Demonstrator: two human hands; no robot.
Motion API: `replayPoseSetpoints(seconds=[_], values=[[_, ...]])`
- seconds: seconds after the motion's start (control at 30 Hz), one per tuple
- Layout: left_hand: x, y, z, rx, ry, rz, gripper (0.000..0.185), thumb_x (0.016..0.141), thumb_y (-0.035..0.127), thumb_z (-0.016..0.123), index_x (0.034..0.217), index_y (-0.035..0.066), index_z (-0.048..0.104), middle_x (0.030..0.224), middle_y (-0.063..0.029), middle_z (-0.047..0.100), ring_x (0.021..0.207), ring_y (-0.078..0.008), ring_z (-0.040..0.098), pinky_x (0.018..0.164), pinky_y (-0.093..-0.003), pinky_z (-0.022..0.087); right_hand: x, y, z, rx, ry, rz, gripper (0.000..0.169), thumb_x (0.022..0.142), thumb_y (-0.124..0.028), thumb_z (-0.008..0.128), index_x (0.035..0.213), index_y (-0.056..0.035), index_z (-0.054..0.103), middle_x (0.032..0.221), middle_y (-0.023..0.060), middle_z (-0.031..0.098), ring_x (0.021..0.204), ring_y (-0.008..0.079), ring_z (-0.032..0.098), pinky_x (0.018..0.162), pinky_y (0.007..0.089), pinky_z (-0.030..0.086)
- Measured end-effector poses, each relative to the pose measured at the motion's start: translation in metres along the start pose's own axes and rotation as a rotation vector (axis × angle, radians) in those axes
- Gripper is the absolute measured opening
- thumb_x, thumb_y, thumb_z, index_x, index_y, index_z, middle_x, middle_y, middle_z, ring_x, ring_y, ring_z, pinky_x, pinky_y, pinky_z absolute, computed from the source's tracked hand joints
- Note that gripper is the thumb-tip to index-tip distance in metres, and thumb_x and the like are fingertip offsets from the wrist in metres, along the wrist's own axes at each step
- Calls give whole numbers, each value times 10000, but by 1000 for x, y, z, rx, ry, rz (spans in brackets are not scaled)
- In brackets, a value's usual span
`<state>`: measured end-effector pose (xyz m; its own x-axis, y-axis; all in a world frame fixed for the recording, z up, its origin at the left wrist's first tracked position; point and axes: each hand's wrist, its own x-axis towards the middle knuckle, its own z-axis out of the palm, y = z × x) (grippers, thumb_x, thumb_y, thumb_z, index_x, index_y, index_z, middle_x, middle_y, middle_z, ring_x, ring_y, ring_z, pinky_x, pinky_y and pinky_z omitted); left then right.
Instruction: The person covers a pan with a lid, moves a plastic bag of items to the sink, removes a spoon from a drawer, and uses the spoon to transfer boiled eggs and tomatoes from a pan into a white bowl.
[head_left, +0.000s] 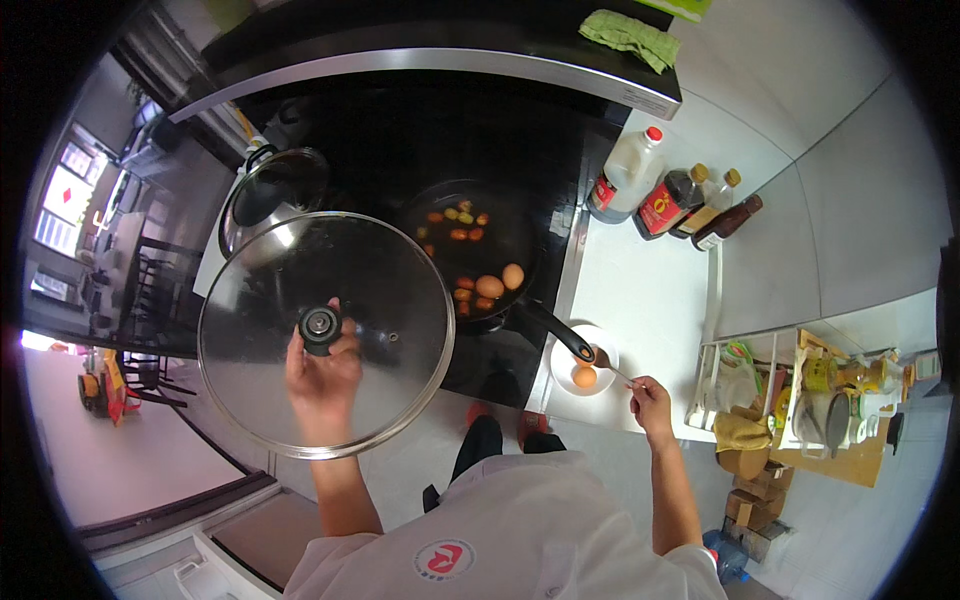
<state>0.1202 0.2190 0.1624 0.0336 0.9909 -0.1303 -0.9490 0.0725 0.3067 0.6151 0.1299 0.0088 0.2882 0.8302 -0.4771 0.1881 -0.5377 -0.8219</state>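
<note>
My left hand (326, 375) grips the knob of a large glass lid (255, 352) with a metal rim. The hand shows through the glass, and the lid's inner side with the knob's screw faces me. My right hand (651, 405) holds a metal spoon (616, 373) by its handle, with its head at a white bowl (559, 371). Two brown eggs (585, 377) lie in the bowl, one partly hidden by the spoon and the pan handle (559, 330). The black pan (510, 240) holds two more eggs (490, 286) and several browned chunks (459, 234) in dark liquid.
Left of the pan, a lidded pot (277, 184) stands partly behind the glass lid. Several sauce bottles (626, 176) line the white counter (630, 277) by the wall. A range hood (450, 60) with a green cloth (630, 37) juts overhead. A jar rack (817, 397) stands right.
</note>
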Motion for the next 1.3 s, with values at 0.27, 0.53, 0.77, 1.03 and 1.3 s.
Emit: replayPoseSetpoints(seconds=[0.27,0.53,0.77,1.03,1.3], values=[[-29,18,-14,-77,63,97,517,989,259,560,1327,-128,499,1063,-236,563,792,-178,512,715,-243,483,-6,-97,7,-147,146,-379,164,1029,-163,536,1006,-36,637,578,-8,497,505,66,444,489,252,368],[-65,38,-23,-56,40,186,508,1006,251,544,1358,-105,458,1085,-225,549,830,-175,513,743,-238,483,67,-208,139,-792,196,-764,145,970,-222,561,1002,-99,632,742,185,678,703,383,676,637,486,527],[-100,52,-22,-81,61,317,502,990,187,577,1355,-130,441,1104,-230,540,859,-196,524,722,-233,490,119,-212,222,-953,134,-748,225,956,-226,511,974,-41,638,815,220,700,762,397,690,683,507,548],[-124,64,-41,-20,154,453,581,969,200,616,1402,-119,393,1142,-249,527,899,-203,533,762,-245,512,125,-204,266,-758,17,-729,186,975,-247,538,1013,-99,643,909,194,707,879,408,674,775,507,523],[-122,68,-50,-68,30,346,607,991,199,585,1437,-125,332,1185,-262,509,970,-208,545,791,-249,526,119,-190,290,-572,-231,-717,151,969,-177,563,999,-60,655,815,197,696,772,375,688,698,461,519]])
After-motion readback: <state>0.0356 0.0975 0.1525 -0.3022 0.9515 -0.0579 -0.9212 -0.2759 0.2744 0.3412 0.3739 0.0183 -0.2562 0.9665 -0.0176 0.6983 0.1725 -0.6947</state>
